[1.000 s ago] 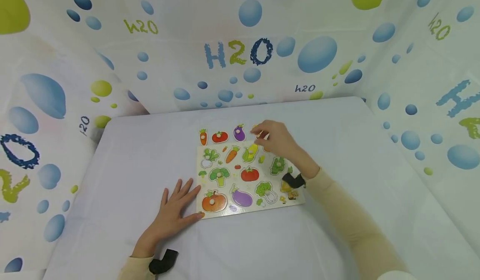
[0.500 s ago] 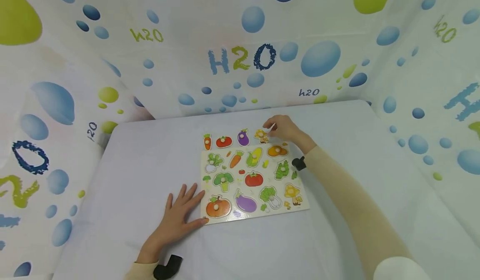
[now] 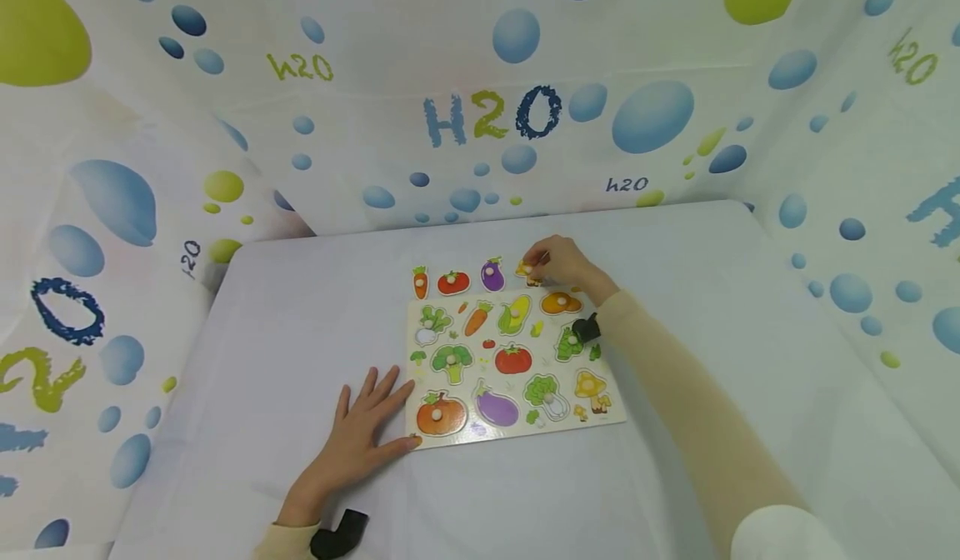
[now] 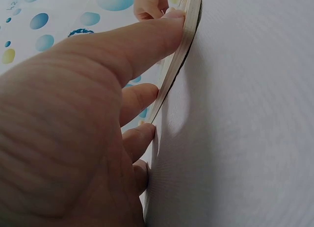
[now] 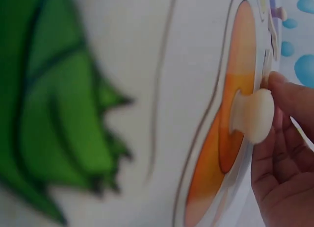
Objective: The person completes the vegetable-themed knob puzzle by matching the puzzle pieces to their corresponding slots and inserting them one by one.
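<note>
A wooden vegetable puzzle board [image 3: 483,368] lies on the white-covered table. My left hand [image 3: 363,435] rests at its left side with fingers spread; in the left wrist view the thumb and fingertips touch the board's edge. Beyond the top right of the board, my right hand [image 3: 558,262] pinches the mushroom puzzle piece [image 3: 522,270], whose knob is hidden by the fingers. Left of it, in a row, lie the eggplant piece [image 3: 492,275], the tomato piece [image 3: 453,283] and the carrot piece [image 3: 421,282].
Several knobbed pieces sit in the board, among them the pumpkin [image 3: 441,415], the broccoli [image 3: 452,362] and an orange-brown piece [image 3: 561,302] whose knob [image 5: 262,114] is beside my right fingers. A patterned curtain [image 3: 480,160] hangs behind the table.
My right hand moved off the mushroom piece to its right, fingers apart, then came back left onto it. The left hand has stayed at the board.
</note>
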Demonstrator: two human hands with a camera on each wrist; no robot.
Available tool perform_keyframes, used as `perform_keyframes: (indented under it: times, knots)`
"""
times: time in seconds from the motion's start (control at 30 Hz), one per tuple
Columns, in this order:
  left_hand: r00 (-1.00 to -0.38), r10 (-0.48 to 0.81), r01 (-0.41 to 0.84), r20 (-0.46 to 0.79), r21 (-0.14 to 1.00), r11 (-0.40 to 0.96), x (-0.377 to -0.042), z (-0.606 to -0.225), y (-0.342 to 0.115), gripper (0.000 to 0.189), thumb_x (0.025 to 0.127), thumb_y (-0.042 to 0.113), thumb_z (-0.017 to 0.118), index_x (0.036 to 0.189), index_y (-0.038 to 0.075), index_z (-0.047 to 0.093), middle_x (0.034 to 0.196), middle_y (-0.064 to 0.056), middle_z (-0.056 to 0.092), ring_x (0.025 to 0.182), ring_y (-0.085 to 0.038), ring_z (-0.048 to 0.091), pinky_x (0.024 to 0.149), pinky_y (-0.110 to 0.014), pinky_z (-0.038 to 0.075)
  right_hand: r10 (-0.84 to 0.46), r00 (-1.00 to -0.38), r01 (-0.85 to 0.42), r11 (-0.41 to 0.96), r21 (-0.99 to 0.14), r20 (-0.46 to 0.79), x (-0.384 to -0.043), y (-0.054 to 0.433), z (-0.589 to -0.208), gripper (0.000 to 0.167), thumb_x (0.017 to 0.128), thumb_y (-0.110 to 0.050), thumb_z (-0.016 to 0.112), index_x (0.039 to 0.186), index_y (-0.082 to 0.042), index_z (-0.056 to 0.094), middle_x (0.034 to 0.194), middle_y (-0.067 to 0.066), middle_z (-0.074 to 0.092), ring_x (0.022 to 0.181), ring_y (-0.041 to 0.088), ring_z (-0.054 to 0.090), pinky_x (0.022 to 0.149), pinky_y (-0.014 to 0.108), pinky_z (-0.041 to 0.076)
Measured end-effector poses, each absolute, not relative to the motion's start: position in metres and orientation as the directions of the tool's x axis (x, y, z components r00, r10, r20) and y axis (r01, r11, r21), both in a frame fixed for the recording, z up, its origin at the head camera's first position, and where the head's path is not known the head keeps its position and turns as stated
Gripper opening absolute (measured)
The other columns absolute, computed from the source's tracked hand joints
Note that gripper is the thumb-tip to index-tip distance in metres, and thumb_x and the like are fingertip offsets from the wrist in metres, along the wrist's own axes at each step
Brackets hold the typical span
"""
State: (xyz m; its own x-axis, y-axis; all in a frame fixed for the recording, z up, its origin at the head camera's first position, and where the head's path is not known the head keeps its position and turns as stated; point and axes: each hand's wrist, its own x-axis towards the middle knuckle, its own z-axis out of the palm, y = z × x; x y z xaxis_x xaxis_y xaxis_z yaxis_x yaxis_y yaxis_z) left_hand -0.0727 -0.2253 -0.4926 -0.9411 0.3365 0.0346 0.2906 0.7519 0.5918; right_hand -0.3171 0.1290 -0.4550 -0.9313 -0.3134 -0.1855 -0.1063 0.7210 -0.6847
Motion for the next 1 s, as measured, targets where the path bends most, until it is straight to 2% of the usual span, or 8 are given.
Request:
perform_keyframes:
  times: [0.17, 0.27, 0.73, 1.0]
  knots:
    - [-0.94, 0.338, 0.296, 0.042, 0.589, 0.752, -0.073, -0.49, -0.225, 0.078, 0.078, 0.044, 0.076, 0.146, 0.018, 0.048, 0.159, -0.014, 0.031, 0.149, -0.045, 0.013, 0.113, -0.069, -0.002, -0.305, -0.935, -0.099, 0.711, -0.696, -0.18, -0.319, 0.129, -0.459, 0.019, 0.09, -0.009, 0.069, 0.109, -0.005, 0.072, 0.104, 0.011, 0.067, 0.089, 0.022, 0.057, 0.078, 0.028, 0.05]
    - [-0.94, 0.338, 0.297, 0.043, 0.59, 0.75, -0.073, -0.488, -0.225, 0.078, 0.078, 0.044, 0.076, 0.146, 0.018, 0.048, 0.159, -0.015, 0.031, 0.149, -0.045, 0.013, 0.113, -0.069, -0.002, -0.288, -0.938, -0.075, 0.714, -0.696, -0.194, -0.319, 0.128, -0.46, 0.019, 0.091, -0.011, 0.068, 0.109, -0.006, 0.073, 0.104, 0.01, 0.068, 0.088, 0.021, 0.058, 0.076, 0.025, 0.05]
    - [-0.942, 0.333, 0.29, 0.039, 0.594, 0.75, -0.072, -0.49, -0.224, 0.077, 0.078, 0.043, 0.076, 0.145, 0.017, 0.049, 0.158, -0.015, 0.032, 0.149, -0.045, 0.013, 0.113, -0.069, -0.002, -0.243, -0.951, -0.05, 0.728, -0.683, -0.19, -0.316, 0.129, -0.458, 0.022, 0.092, -0.015, 0.068, 0.111, -0.007, 0.073, 0.109, 0.011, 0.07, 0.093, 0.023, 0.059, 0.088, 0.032, 0.05]
    - [-0.942, 0.333, 0.292, 0.041, 0.592, 0.751, -0.072, -0.49, -0.223, 0.077, 0.078, 0.043, 0.076, 0.145, 0.017, 0.049, 0.158, -0.015, 0.032, 0.149, -0.045, 0.014, 0.112, -0.07, -0.001, -0.233, -0.965, -0.092, 0.729, -0.679, -0.118, -0.314, 0.143, -0.453, 0.022, 0.092, -0.02, 0.069, 0.11, -0.007, 0.074, 0.113, 0.011, 0.07, 0.098, 0.024, 0.06, 0.089, 0.036, 0.05]
